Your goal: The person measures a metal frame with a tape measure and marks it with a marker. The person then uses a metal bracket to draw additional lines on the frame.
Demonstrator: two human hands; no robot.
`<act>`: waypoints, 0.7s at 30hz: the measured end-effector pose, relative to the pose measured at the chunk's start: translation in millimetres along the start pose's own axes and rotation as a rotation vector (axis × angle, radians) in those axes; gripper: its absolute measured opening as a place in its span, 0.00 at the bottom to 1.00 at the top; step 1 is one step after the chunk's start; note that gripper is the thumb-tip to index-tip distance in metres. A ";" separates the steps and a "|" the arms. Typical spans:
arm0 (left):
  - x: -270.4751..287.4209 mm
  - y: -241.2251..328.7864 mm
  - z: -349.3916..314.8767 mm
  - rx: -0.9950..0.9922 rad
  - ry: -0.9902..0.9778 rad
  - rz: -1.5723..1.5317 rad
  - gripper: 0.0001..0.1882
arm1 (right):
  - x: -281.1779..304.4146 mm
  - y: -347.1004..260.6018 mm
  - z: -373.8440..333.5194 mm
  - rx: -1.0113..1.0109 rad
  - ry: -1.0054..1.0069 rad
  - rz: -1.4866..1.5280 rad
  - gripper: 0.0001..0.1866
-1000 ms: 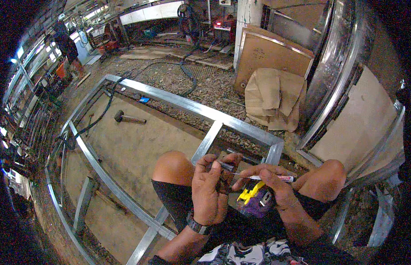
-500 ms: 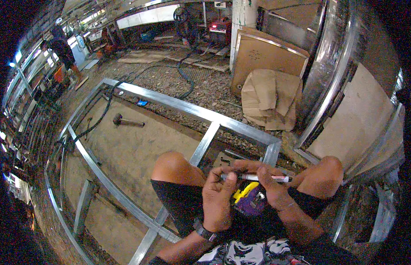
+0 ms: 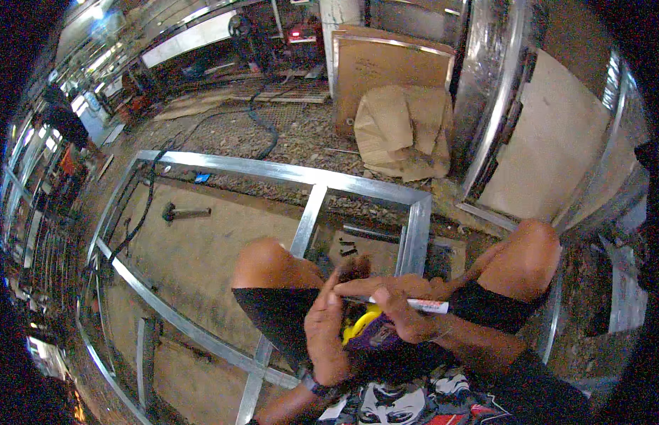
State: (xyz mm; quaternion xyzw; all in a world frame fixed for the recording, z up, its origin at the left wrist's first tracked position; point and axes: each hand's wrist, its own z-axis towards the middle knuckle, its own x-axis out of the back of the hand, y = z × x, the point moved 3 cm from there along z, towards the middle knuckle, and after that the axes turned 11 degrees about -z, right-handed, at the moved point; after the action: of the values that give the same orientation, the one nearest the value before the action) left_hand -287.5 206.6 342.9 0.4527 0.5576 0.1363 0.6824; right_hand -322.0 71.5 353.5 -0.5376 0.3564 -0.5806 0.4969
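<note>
A white marker pen (image 3: 428, 306) lies level across my fingers, above my lap. My right hand (image 3: 409, 320) is closed round its barrel, thumb on the near side and index finger stretched along the far side. At the pen's darker left end, the thumb and fingers of my left hand (image 3: 325, 336) close on it; the fingers partly hide that end. Just beneath my hands sits a purple and yellow tape measure (image 3: 375, 331) on my lap, partly covered by my right hand.
A welded-looking metal tube frame (image 3: 255, 168) surrounds my left side and front. Inside it lies a hammer (image 3: 186, 212). Folded brown cardboard (image 3: 404, 131) leans ahead, beside a pale panel (image 3: 545, 149) on the right. A cable (image 3: 262, 127) crosses the ground; another person (image 3: 64, 120) stands far left.
The view has shifted, so the surroundings sit further left. My hands and the pen have moved slightly left and lower in the picture; the left fingers now lie closer against the pen's left end.
</note>
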 end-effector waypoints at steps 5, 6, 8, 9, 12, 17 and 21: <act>-6.0 11.3 1.6 -0.205 -0.058 -0.127 0.42 | -16.1 10.8 16.2 0.026 0.270 0.190 0.36; -2.6 6.3 0.5 -0.199 0.021 -0.063 0.42 | -14.6 11.0 18.8 0.050 0.318 0.104 0.37; 1.9 -8.4 -1.0 -0.189 0.181 0.055 0.41 | -5.6 -5.1 28.0 0.228 0.394 -0.205 0.37; 1.3 -8.4 1.3 -0.168 0.245 -0.010 0.39 | -5.2 -6.3 34.0 0.313 0.435 -0.295 0.37; 1.5 14.7 -4.0 -0.140 0.179 0.210 0.36 | 26.7 19.5 68.1 0.180 0.716 0.024 0.33; -9.2 69.6 9.9 -0.123 -0.807 0.448 0.30 | 83.1 122.7 112.0 -0.155 0.872 -0.154 0.27; 0.8 48.3 28.0 -0.031 -0.817 0.321 0.25 | 93.8 287.4 122.6 -0.423 0.562 -0.478 0.26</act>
State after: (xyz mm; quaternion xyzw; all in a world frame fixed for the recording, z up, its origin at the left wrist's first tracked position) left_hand -247.0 220.8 378.7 0.5402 0.1624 0.0588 0.8236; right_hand -139.7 -76.3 127.0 -0.5161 0.4547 -0.7174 0.1107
